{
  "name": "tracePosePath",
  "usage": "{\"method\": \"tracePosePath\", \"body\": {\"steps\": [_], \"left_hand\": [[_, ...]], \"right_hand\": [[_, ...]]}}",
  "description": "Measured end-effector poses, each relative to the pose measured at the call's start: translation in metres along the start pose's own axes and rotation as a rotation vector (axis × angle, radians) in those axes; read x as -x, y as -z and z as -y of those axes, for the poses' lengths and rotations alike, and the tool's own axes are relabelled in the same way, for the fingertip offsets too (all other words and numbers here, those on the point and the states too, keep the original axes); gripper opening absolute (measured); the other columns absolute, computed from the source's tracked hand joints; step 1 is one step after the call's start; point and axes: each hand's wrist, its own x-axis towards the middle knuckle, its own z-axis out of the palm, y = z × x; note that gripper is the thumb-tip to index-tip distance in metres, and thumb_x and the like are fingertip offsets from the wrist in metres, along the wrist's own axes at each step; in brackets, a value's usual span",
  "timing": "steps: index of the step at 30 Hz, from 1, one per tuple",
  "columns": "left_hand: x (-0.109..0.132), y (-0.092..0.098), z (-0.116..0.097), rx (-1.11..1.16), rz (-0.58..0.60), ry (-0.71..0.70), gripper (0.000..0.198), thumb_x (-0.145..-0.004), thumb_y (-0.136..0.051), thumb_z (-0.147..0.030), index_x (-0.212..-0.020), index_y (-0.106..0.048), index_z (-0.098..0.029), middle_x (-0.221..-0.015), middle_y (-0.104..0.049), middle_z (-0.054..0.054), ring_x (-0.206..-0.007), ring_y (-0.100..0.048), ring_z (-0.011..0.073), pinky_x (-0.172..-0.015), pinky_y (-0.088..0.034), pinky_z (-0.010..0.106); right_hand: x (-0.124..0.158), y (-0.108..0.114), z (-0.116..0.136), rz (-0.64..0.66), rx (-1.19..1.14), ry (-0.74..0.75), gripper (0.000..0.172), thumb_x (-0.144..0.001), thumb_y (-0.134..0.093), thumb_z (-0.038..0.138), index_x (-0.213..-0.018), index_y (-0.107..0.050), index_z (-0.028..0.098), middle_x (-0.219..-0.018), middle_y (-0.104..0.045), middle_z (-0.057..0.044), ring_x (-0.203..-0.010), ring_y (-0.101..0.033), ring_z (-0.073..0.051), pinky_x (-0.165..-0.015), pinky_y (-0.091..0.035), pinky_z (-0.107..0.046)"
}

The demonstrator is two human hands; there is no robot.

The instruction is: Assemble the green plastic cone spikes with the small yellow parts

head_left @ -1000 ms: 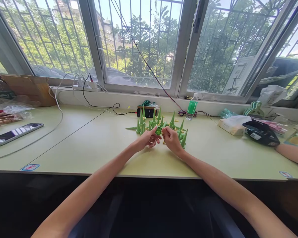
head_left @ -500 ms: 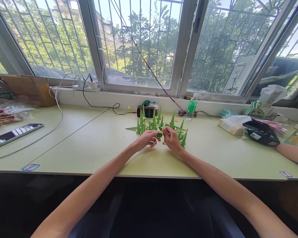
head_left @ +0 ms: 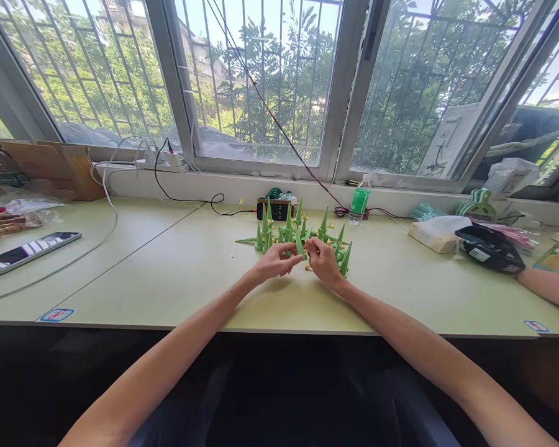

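Note:
My left hand (head_left: 278,261) is closed, thumb and fingers gripping a green plastic watering spike (head_left: 299,244) that stands with its point upward. Right beside it, my right hand (head_left: 322,259) is pinched shut; whatever lies between its fingertips is hidden by the fingers. Behind both hands stand several more green spikes (head_left: 289,225), most with tips up and some fitted with small yellow valves (head_left: 330,226). Another spike (head_left: 246,240) lies on its side at the left of the group. A yellow piece (head_left: 308,267) lies on the table just under my right hand.
A phone (head_left: 274,210) showing digits leans behind the spikes. A green-labelled bottle (head_left: 359,200) stands by the sill. Rightward are a tissue pack (head_left: 435,234), a black pouch (head_left: 489,249) and another person's arm (head_left: 552,288). Leftward lie a phone (head_left: 30,252) and a white cable (head_left: 114,217).
The spike in my left hand has turned from its round open end facing me to its point upward. My right hand stays pinched close to it.

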Motion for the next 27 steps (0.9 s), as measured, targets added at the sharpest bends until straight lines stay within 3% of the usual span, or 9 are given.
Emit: {"method": "tracePosePath", "body": {"steps": [5,12,27], "left_hand": [[-0.001,-0.004,0.001,-0.102,-0.073,-0.085,0.036,-0.075,-0.067,-0.049,-0.085,-0.056,-0.016,-0.058,-0.049,-0.004,-0.047,-0.045,0.007,-0.043,-0.033,0.02],[-0.007,-0.003,0.017,-0.29,-0.148,-0.257,0.028,-0.081,-0.062,-0.041,-0.094,-0.061,-0.016,-0.091,-0.055,0.003,-0.055,-0.05,0.0058,-0.05,-0.042,0.021],[-0.007,-0.003,0.018,-0.486,-0.187,-0.34,0.022,-0.085,-0.06,-0.034,-0.099,-0.063,-0.017,-0.092,-0.057,0.004,-0.058,-0.048,0.0077,-0.057,-0.045,0.024]], "right_hand": [[-0.001,0.0,-0.001,-0.016,0.016,0.01,0.042,-0.095,-0.038,0.052,-0.069,-0.048,0.02,-0.058,-0.051,0.002,-0.049,-0.041,-0.011,-0.052,-0.031,-0.025],[-0.001,0.0,-0.001,-0.021,0.037,0.005,0.043,-0.095,-0.038,0.051,-0.068,-0.048,0.02,-0.057,-0.05,0.001,-0.052,-0.043,-0.012,-0.053,-0.032,-0.025],[-0.002,-0.001,-0.003,-0.031,0.042,-0.004,0.045,-0.094,-0.037,0.053,-0.067,-0.049,0.02,-0.055,-0.046,0.002,-0.052,-0.042,-0.013,-0.053,-0.031,-0.025]]}}
